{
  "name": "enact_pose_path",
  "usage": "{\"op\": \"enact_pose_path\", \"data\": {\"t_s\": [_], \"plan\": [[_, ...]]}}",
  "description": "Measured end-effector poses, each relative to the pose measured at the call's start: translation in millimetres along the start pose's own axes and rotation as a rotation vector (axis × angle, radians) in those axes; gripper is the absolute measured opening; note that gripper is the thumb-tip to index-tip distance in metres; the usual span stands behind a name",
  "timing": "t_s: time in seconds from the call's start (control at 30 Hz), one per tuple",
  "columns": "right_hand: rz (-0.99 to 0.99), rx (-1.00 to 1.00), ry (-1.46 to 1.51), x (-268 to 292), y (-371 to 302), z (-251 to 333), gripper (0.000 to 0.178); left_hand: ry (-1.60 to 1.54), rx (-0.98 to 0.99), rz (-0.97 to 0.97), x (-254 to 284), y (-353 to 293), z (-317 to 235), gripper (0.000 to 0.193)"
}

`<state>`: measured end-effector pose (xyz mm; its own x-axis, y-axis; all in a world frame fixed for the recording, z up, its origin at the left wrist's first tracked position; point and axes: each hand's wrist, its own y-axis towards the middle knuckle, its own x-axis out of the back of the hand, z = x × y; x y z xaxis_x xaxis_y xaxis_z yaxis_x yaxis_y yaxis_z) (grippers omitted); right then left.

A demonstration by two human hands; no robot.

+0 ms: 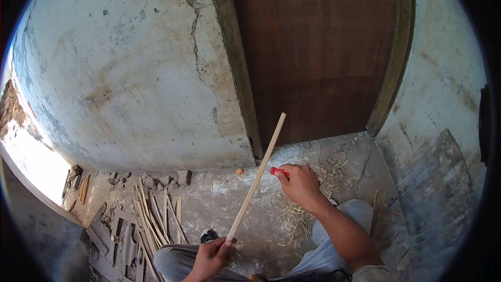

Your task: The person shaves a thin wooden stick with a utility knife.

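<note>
Fingers on a pale wooden stick, with a red-handled knife set against it.

Left hand has its fingers clenched round the lower end of the wooden stick, which rises tilted toward the brown door; right hand is closed on the red-handled knife, held just beside the stick's middle, though the blade itself is too small to make out; pale shavings lie scattered on the tiled floor under the right hand, between the knees; a heap of split strips and offcuts lies well to the left by the cracked wall; likely risk: the knife could slip along the grain toward the left hand, or dig in and split the thin stick; no container shows anywhere.
</note>
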<state>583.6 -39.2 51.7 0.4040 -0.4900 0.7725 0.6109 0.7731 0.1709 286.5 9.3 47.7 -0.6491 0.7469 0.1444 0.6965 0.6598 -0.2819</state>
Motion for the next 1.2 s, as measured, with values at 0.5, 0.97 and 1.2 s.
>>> {"op": "enact_pose_path", "data": {"t_s": [0.5, 0.97, 1.2], "plan": [[0.159, -0.035, -0.121, -2.7, 1.7, -15.0, 0.021, -0.042, 0.289, 0.085, 10.5, 28.9, -13.0, 0.036], [0.069, 0.300, 0.306, -27.4, -17.3, 15.5, 0.029, -0.532, 0.274, 0.246, 3.6, 103.0, -14.4, 0.030], [0.066, 0.390, 0.272, -45.8, -26.9, 8.6, 0.025, -0.482, 0.279, 0.259, 2.9, 103.0, -4.5, 0.031]]}}
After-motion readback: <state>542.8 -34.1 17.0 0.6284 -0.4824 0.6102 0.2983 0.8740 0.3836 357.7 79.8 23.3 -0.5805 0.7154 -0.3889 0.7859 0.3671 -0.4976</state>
